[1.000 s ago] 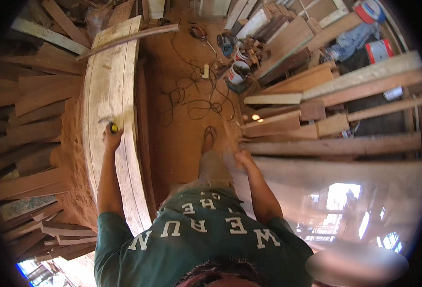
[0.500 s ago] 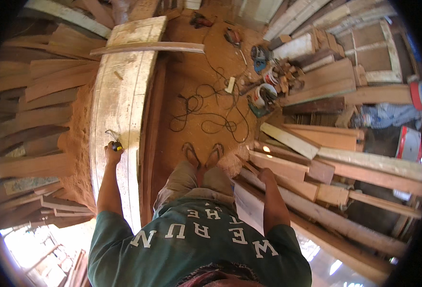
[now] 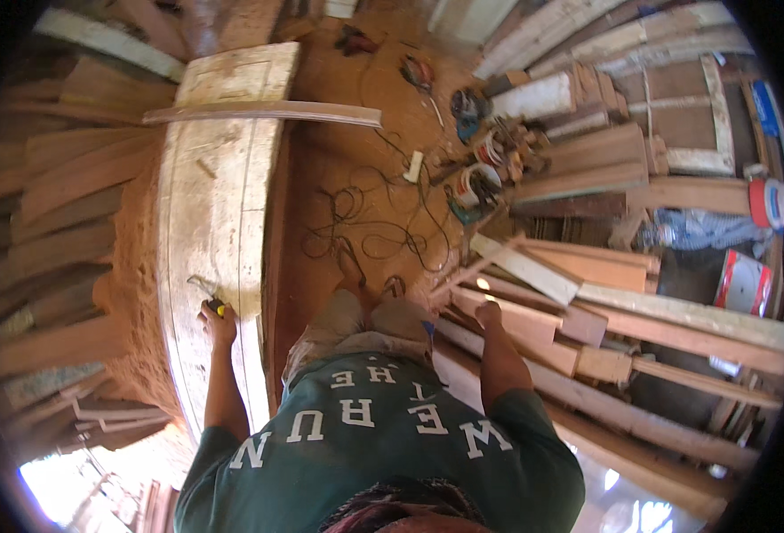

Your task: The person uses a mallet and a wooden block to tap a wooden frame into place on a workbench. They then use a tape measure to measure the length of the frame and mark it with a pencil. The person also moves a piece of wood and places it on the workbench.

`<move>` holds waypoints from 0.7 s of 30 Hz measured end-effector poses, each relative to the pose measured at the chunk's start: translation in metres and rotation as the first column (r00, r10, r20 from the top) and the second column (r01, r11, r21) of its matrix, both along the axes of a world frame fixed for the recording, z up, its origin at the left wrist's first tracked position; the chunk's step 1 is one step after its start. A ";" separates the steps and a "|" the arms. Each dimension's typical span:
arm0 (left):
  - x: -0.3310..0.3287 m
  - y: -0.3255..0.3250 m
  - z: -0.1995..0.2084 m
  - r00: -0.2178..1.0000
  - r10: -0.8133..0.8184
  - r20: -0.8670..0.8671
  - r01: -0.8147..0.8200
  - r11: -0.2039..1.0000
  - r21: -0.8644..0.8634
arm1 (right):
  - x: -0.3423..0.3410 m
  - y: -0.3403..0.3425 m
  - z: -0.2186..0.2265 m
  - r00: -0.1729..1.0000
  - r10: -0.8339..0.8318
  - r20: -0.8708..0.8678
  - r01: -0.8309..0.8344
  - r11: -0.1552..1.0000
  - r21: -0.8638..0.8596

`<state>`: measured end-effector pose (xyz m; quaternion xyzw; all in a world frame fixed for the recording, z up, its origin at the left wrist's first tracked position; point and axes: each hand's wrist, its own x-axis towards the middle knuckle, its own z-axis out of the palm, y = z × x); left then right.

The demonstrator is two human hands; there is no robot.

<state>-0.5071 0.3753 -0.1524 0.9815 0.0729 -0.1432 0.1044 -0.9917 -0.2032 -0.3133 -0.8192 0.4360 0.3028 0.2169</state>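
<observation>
My left hand (image 3: 220,329) is closed around a black and yellow tape measure (image 3: 218,307), just above a long, pale, worn board (image 3: 205,204) on my left. A bent, light-coloured loop (image 3: 200,282) shows on the board beyond the tape measure. On my right, my right hand (image 3: 490,314) is low beside the stacked timber, its fingers closed and blurred. It seems to grip a thin wooden strip (image 3: 466,276), whose outline is smeared. A narrow wooden batten (image 3: 321,111) lies across the far part of the pale board, and a small wood chip (image 3: 205,169) rests nearer.
Stacked planks (image 3: 81,169) line the left side beside sawdust (image 3: 130,293). A tangled black cord (image 3: 365,213) lies on the dusty floor. Farther off are power tools (image 3: 469,111) and a white bucket (image 3: 476,186). Lumber (image 3: 641,391) crowds the right side.
My left hand has moved nearer to me along the board with the tape measure. My right hand has shifted slightly forward, and my feet have stepped apart. The whole view has shifted a little.
</observation>
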 end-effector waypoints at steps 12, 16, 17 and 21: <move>-0.007 -0.009 0.008 0.997 0.005 -0.075 -0.002 0.999 0.035 | 0.123 0.098 -0.024 0.689 -0.723 0.053 0.597 0.607 0.524; 0.000 -0.004 0.005 0.992 0.024 -0.121 -0.034 0.996 -0.078 | 0.113 0.107 -0.081 0.786 -0.572 0.233 0.508 0.813 0.283; -0.005 0.006 0.002 0.994 0.025 -0.108 -0.035 0.995 -0.089 | 0.108 0.110 -0.092 0.824 -0.507 0.252 0.466 0.860 0.206; -0.001 0.044 -0.023 0.997 -0.022 -0.068 0.005 0.973 -0.232 | 0.108 0.100 -0.131 0.579 -0.816 0.004 0.721 0.514 0.465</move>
